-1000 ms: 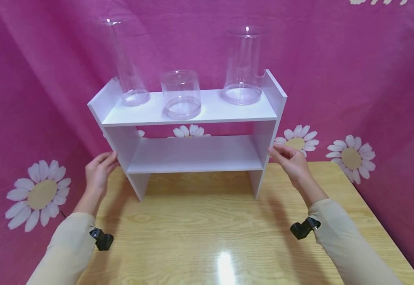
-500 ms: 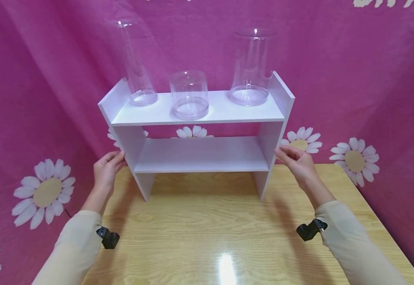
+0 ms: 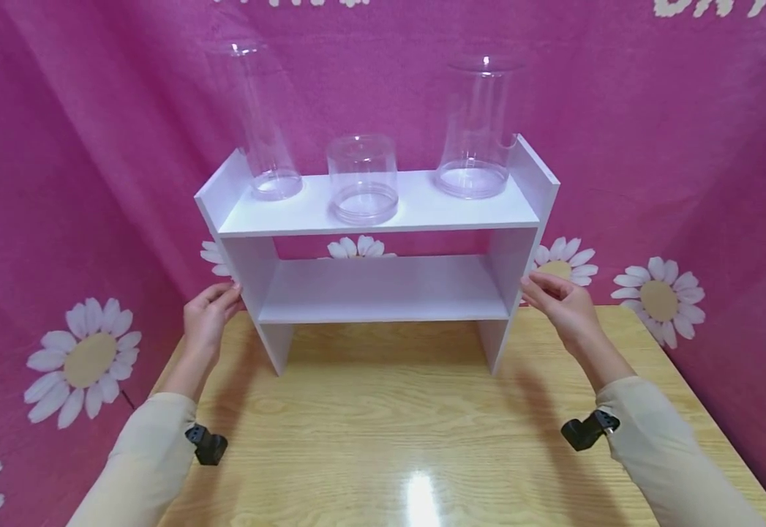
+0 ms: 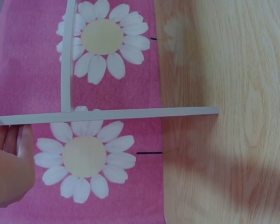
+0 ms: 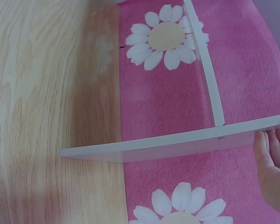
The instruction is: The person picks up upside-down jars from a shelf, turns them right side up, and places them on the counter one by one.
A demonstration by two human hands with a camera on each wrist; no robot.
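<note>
A white two-tier shelf (image 3: 383, 289) stands upright over the wooden table, between both hands. My left hand (image 3: 206, 318) touches its left side panel with the fingertips, and my right hand (image 3: 570, 311) does the same on the right panel. In the left wrist view, fairly straight fingers (image 4: 11, 138) lie against the panel; the right wrist view shows fingers (image 5: 274, 144) meeting the other panel. On the top board are a tall narrow clear jar (image 3: 275, 179), a short clear jar (image 3: 364, 197) and a tall wide clear jar (image 3: 473, 176). Whether the panels' feet rest fully on the table, I cannot tell.
The wood-grain table (image 3: 369, 439) spreads in front of the shelf, its right edge running diagonally. A pink curtain (image 3: 383, 88) with white daisies hangs behind and at both sides. A small black camera (image 3: 206, 444) sits at each wrist.
The shelf and its jars have shifted to the right against the curtain, both hands moving along with it. The view itself has also turned slightly. The jars keep their places on the top board.
</note>
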